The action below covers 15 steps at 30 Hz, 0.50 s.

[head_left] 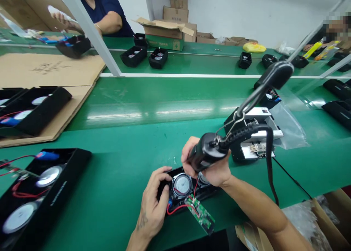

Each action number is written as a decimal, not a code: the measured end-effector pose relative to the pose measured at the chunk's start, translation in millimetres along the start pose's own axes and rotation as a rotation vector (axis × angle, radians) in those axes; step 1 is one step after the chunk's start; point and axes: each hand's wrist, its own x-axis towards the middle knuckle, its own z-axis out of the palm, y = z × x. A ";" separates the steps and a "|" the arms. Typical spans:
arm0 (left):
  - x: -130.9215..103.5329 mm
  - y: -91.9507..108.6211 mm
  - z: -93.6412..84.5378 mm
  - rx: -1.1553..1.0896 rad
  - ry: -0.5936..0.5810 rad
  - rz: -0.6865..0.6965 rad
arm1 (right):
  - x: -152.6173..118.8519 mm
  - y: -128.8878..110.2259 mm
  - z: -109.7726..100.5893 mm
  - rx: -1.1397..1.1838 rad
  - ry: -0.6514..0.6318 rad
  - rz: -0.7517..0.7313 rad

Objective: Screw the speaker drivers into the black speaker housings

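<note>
My right hand (219, 170) is wrapped round a black electric screwdriver (205, 152), which hangs from a wire hook with a thick cable looping off its top. Its tip is hidden behind my hand, over the right part of a black speaker housing (203, 197). My left hand (155, 200) grips the housing's left end, thumb inside and fingers over the far edge. A round silver speaker driver (182, 185) shows in the housing, with a second partly covered by my right hand. Red wires run to a green circuit board (201, 214) that sticks out over the near side.
Another open speaker housing (68, 181) stands at left, and more lie on a cardboard sheet (79, 97). A white-and-black device (255, 134) sits beyond my right forearm, beside a clear plastic bag (290, 130). A co-worker (109, 17) sits across the bench behind a metal frame.
</note>
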 end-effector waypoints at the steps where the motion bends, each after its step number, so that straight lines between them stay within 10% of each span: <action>1: 0.4 -0.6 -0.2 -0.002 0.002 0.001 | 0.2 0.3 0.6 0.003 -0.010 0.020; 15: 1.8 -3.5 -1.3 0.027 0.001 0.028 | 6.3 1.0 11.5 -0.052 0.074 -0.048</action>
